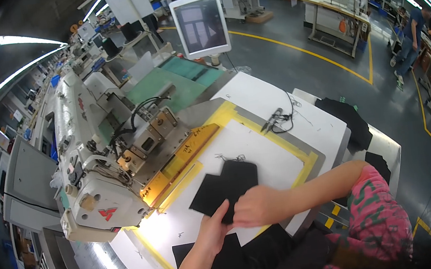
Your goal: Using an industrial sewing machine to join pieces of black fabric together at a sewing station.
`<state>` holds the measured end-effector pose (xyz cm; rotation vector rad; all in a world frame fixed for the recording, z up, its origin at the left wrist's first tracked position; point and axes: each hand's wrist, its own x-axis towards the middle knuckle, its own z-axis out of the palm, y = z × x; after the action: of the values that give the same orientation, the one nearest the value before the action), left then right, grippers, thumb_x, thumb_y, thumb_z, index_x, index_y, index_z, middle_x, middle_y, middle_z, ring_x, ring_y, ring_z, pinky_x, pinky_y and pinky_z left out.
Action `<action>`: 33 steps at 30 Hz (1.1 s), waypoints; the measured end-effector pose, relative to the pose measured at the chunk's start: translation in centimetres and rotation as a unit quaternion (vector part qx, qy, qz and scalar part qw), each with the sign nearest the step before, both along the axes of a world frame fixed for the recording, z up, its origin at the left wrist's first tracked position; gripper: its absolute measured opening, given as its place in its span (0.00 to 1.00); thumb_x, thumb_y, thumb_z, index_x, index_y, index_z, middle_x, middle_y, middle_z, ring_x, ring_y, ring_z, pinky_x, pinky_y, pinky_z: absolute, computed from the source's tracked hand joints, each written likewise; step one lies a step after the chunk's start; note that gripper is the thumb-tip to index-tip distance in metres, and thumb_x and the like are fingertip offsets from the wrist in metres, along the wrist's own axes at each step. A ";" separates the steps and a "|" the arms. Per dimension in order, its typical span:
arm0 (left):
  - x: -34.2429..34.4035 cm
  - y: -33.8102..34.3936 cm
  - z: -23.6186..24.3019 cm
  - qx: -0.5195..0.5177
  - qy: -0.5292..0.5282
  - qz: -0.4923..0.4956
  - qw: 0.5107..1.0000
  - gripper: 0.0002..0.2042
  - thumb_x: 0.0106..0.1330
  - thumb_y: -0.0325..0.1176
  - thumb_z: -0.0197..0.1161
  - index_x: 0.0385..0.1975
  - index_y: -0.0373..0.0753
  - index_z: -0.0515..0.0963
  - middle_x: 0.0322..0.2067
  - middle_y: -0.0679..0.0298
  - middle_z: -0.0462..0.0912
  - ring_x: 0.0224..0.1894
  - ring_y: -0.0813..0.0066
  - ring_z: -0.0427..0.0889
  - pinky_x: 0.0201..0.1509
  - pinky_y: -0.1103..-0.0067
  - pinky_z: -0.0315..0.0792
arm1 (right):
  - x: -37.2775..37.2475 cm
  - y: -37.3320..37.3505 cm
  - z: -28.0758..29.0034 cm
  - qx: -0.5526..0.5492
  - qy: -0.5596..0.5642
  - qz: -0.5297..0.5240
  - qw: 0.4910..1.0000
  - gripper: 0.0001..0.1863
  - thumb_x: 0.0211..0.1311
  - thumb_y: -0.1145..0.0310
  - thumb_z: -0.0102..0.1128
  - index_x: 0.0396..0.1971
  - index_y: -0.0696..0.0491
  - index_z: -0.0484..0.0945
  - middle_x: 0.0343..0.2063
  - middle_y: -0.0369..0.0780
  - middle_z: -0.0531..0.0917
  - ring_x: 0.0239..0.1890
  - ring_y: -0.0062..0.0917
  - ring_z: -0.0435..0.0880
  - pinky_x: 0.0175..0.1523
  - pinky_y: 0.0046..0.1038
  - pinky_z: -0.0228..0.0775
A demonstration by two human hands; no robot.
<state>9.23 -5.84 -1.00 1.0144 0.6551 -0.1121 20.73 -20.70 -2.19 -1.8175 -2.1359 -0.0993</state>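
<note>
Two overlapping black fabric pieces (238, 177) lie over the white work surface, one squarish with its corner to the left. My left hand (215, 230) is closed at their near edge, thumb on top and its other fingers largely hidden. Close beside it, my right hand (261, 206) has its fingers curled in on the same cloth. More black fabric (209, 254) is spread below my hands, partly covered by my left forearm. The industrial sewing machine head (100, 200) stands to the left, its orange clamp bar (180, 157) apart from the cloth.
Yellow tape (275, 140) borders the white board. Loose black threads (281, 121) lie at its far right. A stack of black fabric (345, 121) sits right of the table. A tablet-like screen (200, 26) rises behind. Another person (412, 37) stands at the far right.
</note>
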 end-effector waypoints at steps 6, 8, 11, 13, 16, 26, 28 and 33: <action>-5.8 3.4 1.2 -0.017 0.030 0.164 0.986 0.17 0.68 0.25 0.50 0.57 0.33 0.66 0.53 0.56 0.73 0.52 0.62 0.77 0.51 0.67 0.76 | 1.2 3.5 -1.8 0.086 -0.001 0.074 0.994 0.33 0.49 0.62 0.67 0.58 0.49 0.69 0.58 0.39 0.72 0.61 0.34 0.70 0.65 0.38 0.58; -8.4 4.7 -0.3 -0.017 -0.019 0.144 0.989 0.20 0.66 0.31 0.54 0.58 0.35 0.66 0.58 0.53 0.69 0.58 0.57 0.72 0.57 0.63 0.71 | 2.4 4.9 -4.1 0.122 -0.040 0.065 0.989 0.30 0.53 0.64 0.61 0.59 0.51 0.68 0.59 0.41 0.71 0.61 0.35 0.70 0.65 0.38 0.58; -5.3 7.3 -3.7 0.019 -0.027 0.084 0.996 0.20 0.66 0.31 0.54 0.58 0.35 0.66 0.57 0.52 0.70 0.58 0.57 0.72 0.57 0.63 0.71 | 2.6 9.8 -6.0 0.152 0.013 0.182 0.971 0.19 0.60 0.71 0.47 0.52 0.55 0.71 0.52 0.43 0.75 0.58 0.35 0.71 0.61 0.35 0.61; -3.1 7.9 -4.8 0.072 -0.047 0.031 0.996 0.20 0.66 0.32 0.54 0.58 0.34 0.66 0.57 0.52 0.70 0.58 0.56 0.72 0.58 0.62 0.70 | 1.4 13.1 -5.6 0.152 0.000 0.240 0.959 0.17 0.60 0.71 0.47 0.48 0.58 0.72 0.50 0.45 0.76 0.55 0.37 0.73 0.59 0.36 0.64; 0.0 8.5 -6.4 0.153 -0.087 -0.041 0.984 0.21 0.67 0.33 0.54 0.58 0.34 0.66 0.57 0.51 0.70 0.58 0.55 0.72 0.58 0.62 0.69 | -1.4 17.8 -5.3 0.126 0.009 0.300 0.946 0.12 0.60 0.69 0.48 0.38 0.60 0.75 0.40 0.46 0.78 0.48 0.40 0.76 0.55 0.39 0.66; 3.4 9.5 -10.7 0.409 -0.220 -0.125 0.877 0.21 0.67 0.35 0.53 0.57 0.31 0.66 0.55 0.50 0.71 0.58 0.53 0.72 0.60 0.59 0.67 | 0.7 22.1 -10.6 0.152 -0.078 0.130 0.977 0.11 0.58 0.67 0.50 0.29 0.59 0.77 0.35 0.45 0.80 0.42 0.38 0.78 0.53 0.37 0.67; 3.2 9.7 -11.4 0.459 -0.245 -0.123 0.845 0.21 0.67 0.36 0.53 0.57 0.31 0.66 0.55 0.49 0.71 0.58 0.53 0.72 0.60 0.59 0.67 | 3.8 19.9 -10.8 0.158 -0.144 0.077 0.974 0.12 0.58 0.66 0.50 0.31 0.60 0.77 0.37 0.45 0.80 0.43 0.38 0.78 0.53 0.37 0.67; 3.2 10.1 -12.5 0.576 -0.306 -0.115 0.749 0.22 0.67 0.37 0.53 0.56 0.30 0.67 0.54 0.48 0.71 0.58 0.52 0.71 0.61 0.58 0.66 | 5.8 14.7 -10.0 0.190 0.000 -0.004 0.982 0.33 0.60 0.51 0.53 0.55 0.65 0.68 0.57 0.52 0.71 0.62 0.41 0.67 0.66 0.44 0.54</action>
<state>12.44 4.30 -13.49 2.2023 -0.1130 0.4721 26.50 -5.99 -12.23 -1.6010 -1.9460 -0.4747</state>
